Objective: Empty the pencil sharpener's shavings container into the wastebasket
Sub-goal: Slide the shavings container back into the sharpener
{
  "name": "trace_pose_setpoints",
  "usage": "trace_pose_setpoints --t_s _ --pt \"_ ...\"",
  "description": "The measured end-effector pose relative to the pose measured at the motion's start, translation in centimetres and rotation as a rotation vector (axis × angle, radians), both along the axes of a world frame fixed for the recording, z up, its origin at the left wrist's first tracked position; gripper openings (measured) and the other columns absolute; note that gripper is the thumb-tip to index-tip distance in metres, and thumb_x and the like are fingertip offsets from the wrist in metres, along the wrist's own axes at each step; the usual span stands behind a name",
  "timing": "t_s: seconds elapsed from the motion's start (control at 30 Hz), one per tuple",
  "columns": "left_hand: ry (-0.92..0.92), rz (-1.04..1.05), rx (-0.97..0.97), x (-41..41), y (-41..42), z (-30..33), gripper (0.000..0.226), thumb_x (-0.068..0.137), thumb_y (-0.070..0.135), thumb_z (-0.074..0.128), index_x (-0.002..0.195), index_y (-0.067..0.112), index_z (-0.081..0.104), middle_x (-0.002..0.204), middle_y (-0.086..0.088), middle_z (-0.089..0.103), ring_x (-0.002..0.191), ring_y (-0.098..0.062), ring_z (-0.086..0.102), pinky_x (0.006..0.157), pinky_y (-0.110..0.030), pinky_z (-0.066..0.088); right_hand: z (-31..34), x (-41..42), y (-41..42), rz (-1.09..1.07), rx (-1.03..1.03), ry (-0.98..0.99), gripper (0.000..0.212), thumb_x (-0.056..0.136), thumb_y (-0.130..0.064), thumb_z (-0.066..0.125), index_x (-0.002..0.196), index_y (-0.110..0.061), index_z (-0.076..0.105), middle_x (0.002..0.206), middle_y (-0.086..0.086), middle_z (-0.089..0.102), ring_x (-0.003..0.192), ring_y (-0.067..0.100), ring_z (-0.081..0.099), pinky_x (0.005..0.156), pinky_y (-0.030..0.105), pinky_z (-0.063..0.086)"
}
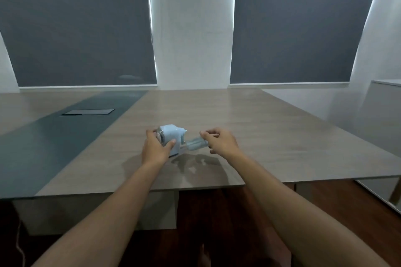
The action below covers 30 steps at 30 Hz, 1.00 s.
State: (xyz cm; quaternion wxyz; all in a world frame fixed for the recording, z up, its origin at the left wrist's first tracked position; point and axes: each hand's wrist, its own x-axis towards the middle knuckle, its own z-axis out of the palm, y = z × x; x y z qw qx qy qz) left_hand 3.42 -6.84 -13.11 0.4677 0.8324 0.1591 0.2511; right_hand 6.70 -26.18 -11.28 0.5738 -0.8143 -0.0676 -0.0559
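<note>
A light blue pencil sharpener with a metal end stands on the wooden table, near its front edge. My left hand grips the sharpener's body from the left. A translucent blue shavings container sticks out of the sharpener's right side, just above the tabletop. My right hand pinches the container's outer end. No wastebasket shows in the head view.
A dark grey strip runs along the table's left part, with a flat cable hatch set in it. Grey blinds cover the windows behind. A low cabinet stands at the right. Dark wooden floor lies below the table's front edge.
</note>
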Motion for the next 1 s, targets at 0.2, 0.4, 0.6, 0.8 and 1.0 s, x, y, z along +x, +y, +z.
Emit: trace_pose_setpoints --t_s 0.2,0.4,0.6,0.8,1.0 --pt "0.020 0.019 -0.272 0.3 0.1 1.1 0.056 0.088 0.044 0.059 0.128 0.006 0.050 0.125 -0.016 0.063 0.113 -0.035 0.060 0.090 -0.037 0.044 -0.1 1.6 0.5 0.001 0.204 0.056 0.039 0.082 -0.043 0.067 0.106 -0.012 0.071 0.103 0.010 0.072 0.081 0.023 0.069 0.066 0.031 0.059" --pt "0.063 -0.050 -0.330 -0.4 0.7 0.9 0.072 0.070 0.063 0.048 0.120 0.013 0.061 0.113 -0.010 0.068 0.103 -0.032 0.064 0.095 -0.047 0.051 0.3 1.7 1.1 0.084 0.220 0.144 0.038 0.086 -0.043 0.066 0.105 -0.011 0.071 0.092 0.007 0.070 0.070 0.021 0.066 0.065 0.033 0.059" --pt "-0.001 -0.133 -0.373 -0.8 -0.3 1.4 0.075 0.062 0.067 0.052 0.114 0.014 0.065 0.111 -0.010 0.071 0.100 -0.030 0.067 0.092 -0.050 0.054 0.4 0.6 1.3 0.162 0.253 0.159 0.040 0.087 -0.040 0.065 0.107 -0.006 0.072 0.090 0.009 0.066 0.064 0.021 0.060 0.060 0.031 0.056" --pt "-0.068 -0.209 -0.404 -1.4 -2.3 2.3 0.055 0.085 0.047 0.063 0.126 0.012 0.056 0.116 -0.013 0.068 0.100 -0.031 0.069 0.078 -0.043 0.060 0.5 -0.6 2.4 0.163 0.259 0.126 0.057 0.079 -0.042 0.075 0.122 -0.011 0.054 0.111 0.013 0.069 0.087 0.027 0.073 0.075 0.038 0.062" --pt "-0.073 -0.180 -0.393 -1.9 -1.8 2.6 0.060 0.078 0.054 0.066 0.125 0.017 0.054 0.111 -0.013 0.068 0.096 -0.029 0.070 0.081 -0.047 0.060 0.9 -1.2 3.1 0.144 0.266 0.159 0.071 0.077 -0.046 0.076 0.129 -0.009 0.047 0.121 0.009 0.064 0.098 0.025 0.069 0.078 0.041 0.061"
